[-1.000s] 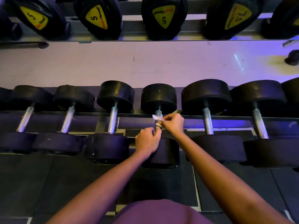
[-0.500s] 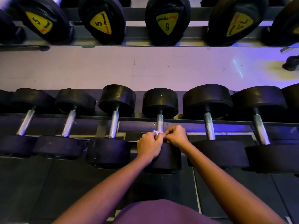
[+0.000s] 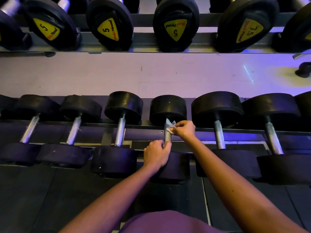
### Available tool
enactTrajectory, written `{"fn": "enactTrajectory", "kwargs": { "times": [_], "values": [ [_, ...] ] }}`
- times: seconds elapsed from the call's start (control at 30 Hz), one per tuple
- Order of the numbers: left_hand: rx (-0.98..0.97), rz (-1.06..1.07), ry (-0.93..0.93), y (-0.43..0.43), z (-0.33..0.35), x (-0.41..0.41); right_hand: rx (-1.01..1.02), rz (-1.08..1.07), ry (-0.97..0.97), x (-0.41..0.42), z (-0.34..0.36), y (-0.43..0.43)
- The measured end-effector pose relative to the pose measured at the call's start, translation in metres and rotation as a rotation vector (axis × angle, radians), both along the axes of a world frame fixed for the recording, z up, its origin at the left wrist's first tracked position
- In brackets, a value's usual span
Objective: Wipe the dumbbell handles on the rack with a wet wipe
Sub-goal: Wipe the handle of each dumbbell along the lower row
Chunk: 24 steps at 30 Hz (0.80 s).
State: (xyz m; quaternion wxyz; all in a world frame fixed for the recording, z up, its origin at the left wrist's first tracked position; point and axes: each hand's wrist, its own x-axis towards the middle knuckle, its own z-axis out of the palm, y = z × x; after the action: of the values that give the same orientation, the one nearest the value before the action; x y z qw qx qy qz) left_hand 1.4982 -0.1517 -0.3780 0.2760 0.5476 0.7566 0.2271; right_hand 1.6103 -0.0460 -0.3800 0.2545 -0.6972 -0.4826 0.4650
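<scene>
A black dumbbell [image 3: 168, 106] lies on the lower rack in the middle of the row, its knurled steel handle [image 3: 167, 137] running away from me. My right hand [image 3: 184, 129] pinches a small white wet wipe [image 3: 170, 124] against the far end of that handle, just below the far weight. My left hand [image 3: 156, 153] grips the near end of the same handle, over the near weight. The stretch of bare handle between my hands is visible.
Several more black dumbbells sit side by side on the lower rack [image 3: 151, 125], with steel handles [image 3: 119, 133] [image 3: 218, 133] on either side. An upper shelf [image 3: 143, 47] holds dumbbells with yellow labels [image 3: 107, 29]. Dark floor mats [image 3: 50, 199] lie below.
My right hand slid the wipe from the near end of the handle, beside my left hand, up to the far end. My left hand kept its grip at the near end.
</scene>
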Motion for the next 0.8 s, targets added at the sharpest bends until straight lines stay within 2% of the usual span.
{"fn": "enactTrajectory", "kwargs": {
  "times": [0.13,0.27,0.57,0.8],
  "values": [
    [-0.002,0.013,0.000,0.000,0.000,0.000,-0.115,0.115,-0.016,0.013,-0.007,-0.027],
    [-0.004,0.019,-0.012,0.000,0.001,0.000,-0.135,0.195,-0.006,0.023,-0.018,-0.051],
    [0.021,0.031,-0.028,-0.003,0.002,0.001,0.031,-0.063,0.081,-0.001,0.003,0.001],
    [0.049,0.046,-0.088,-0.004,0.002,-0.002,-0.106,-0.002,0.064,0.004,-0.003,-0.023]
  ]
}}
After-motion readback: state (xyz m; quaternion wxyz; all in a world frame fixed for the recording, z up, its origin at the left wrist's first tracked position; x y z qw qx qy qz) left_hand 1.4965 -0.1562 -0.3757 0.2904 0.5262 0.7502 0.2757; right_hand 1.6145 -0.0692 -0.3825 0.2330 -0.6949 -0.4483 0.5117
